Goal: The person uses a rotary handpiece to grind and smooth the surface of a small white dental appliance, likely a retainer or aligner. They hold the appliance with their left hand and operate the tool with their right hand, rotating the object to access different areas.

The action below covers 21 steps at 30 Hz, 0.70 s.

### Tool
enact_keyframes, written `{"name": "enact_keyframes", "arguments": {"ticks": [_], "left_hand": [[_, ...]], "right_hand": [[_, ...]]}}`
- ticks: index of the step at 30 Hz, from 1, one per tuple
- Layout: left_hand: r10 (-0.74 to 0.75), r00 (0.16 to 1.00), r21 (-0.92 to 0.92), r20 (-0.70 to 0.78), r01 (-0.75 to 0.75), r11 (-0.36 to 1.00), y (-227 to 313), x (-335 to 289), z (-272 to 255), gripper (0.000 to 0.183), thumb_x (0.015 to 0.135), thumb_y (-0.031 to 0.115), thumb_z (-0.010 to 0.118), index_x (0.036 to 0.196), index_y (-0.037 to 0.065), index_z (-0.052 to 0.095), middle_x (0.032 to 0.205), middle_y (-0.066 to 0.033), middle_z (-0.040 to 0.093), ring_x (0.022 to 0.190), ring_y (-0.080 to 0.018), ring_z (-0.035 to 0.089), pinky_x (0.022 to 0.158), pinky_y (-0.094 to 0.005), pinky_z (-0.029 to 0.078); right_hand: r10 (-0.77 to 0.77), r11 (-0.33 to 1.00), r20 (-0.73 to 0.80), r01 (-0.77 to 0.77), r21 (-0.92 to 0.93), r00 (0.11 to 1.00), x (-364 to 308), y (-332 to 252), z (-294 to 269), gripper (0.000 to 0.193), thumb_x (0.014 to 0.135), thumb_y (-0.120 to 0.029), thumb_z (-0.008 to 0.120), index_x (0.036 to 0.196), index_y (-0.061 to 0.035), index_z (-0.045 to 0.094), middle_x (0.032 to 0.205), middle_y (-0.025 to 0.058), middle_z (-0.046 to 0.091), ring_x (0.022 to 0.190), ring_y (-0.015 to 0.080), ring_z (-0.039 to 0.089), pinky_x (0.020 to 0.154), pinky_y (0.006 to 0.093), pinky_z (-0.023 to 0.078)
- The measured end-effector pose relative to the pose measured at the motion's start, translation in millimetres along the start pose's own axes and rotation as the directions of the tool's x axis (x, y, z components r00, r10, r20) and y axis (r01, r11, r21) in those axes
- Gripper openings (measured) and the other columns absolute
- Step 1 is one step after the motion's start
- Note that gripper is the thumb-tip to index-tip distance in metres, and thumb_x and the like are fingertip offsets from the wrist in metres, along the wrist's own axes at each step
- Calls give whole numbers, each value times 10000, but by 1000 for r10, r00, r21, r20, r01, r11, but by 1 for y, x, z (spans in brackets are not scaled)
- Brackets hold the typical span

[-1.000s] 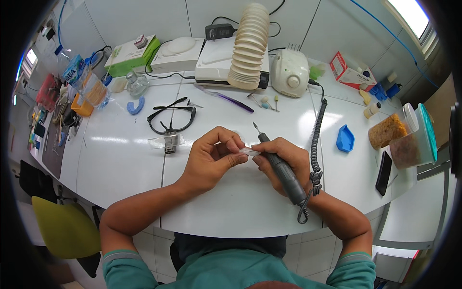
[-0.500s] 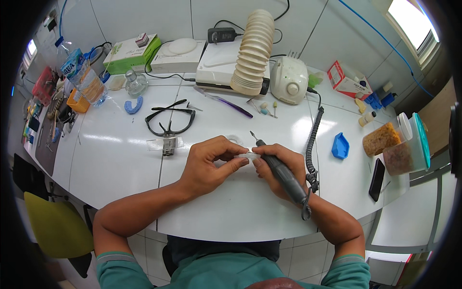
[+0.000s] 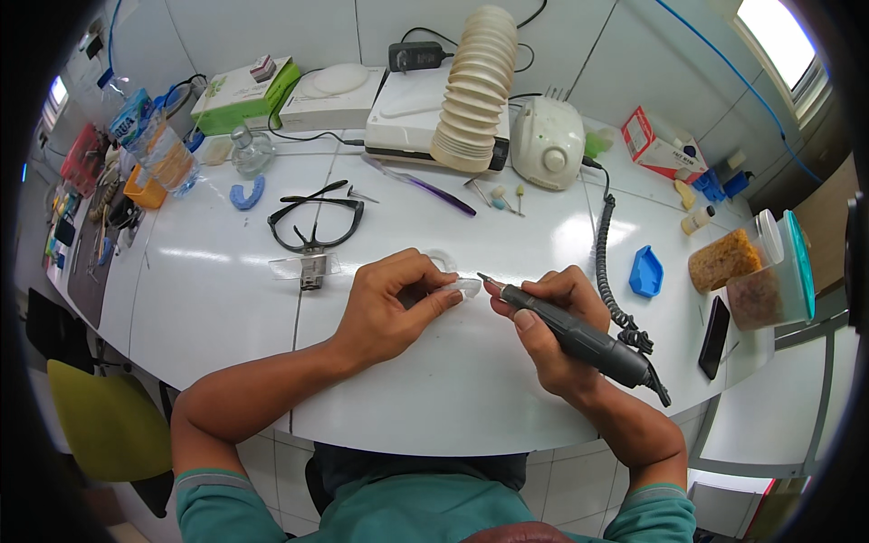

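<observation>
Between the thumb and fingers of my left hand (image 3: 396, 294) is a small clear, curved dental aligner (image 3: 468, 287). My right hand (image 3: 563, 330) grips a dark grey rotary handpiece (image 3: 579, 337) like a pen. The burr at its tip (image 3: 489, 280) points left, close to the right end of the aligner; whether they touch I cannot tell. From the handpiece's back end a cable runs off, and a coiled black cord (image 3: 605, 262) leads up to a white control unit (image 3: 549, 145). Behind my left hand lies a clear round piece (image 3: 441, 260), partly hidden.
Black-framed glasses (image 3: 315, 223) and a small metal block (image 3: 312, 271) lie left of my hands. A ribbed hose (image 3: 475, 90) stands over a white box-shaped machine (image 3: 407, 118). To the right are a blue tray (image 3: 645, 271), a phone (image 3: 714, 338) and plastic tubs (image 3: 756, 294).
My right hand has drawn back to the right and turned the handpiece flatter, its tip now by the aligner. The fingers of my right hand have come off the aligner; my left still holds it.
</observation>
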<state>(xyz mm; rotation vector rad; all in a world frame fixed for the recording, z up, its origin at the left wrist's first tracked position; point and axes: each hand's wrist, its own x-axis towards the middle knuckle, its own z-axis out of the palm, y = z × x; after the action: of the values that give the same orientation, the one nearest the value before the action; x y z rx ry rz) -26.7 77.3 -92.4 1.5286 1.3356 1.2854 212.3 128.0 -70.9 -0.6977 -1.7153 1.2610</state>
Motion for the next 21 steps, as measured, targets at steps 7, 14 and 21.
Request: {"name": "enact_keyframes", "arguments": {"ticks": [7, 14, 21], "left_hand": [[27, 999, 46, 26, -28, 999, 1, 1, 2, 141, 911, 29, 832, 1015, -28, 755, 895, -50, 682, 802, -77, 648, 692, -244, 509], [45, 998, 53, 34, -47, 997, 2, 0, 4, 158, 905, 33, 838, 1029, -25, 759, 893, -55, 679, 797, -86, 649, 680, -250, 507], [44, 998, 62, 51, -47, 997, -1, -1, 3, 147, 907, 21, 835, 1019, -22, 750, 908, -55, 682, 806, -85, 655, 680, -251, 513]], "right_hand": [[44, 999, -3, -44, 24, 999, 1, -3, 3, 220, 953, -70, 705, 1069, 65, 576, 1000, 207, 760, 885, 163, 741, 783, 293, 589], [11, 992, 21, -8, -126, 1000, 2, -5, 0, 227, 919, -92, 741, 1029, 54, 606, 926, 192, 769, 758, 149, 727, 692, 289, 576], [1, 984, 20, 3, -179, 1000, 2, -10, 4, 234, 902, -100, 753, 1024, 49, 621, 900, 190, 770, 726, 170, 742, 670, 292, 586]]}}
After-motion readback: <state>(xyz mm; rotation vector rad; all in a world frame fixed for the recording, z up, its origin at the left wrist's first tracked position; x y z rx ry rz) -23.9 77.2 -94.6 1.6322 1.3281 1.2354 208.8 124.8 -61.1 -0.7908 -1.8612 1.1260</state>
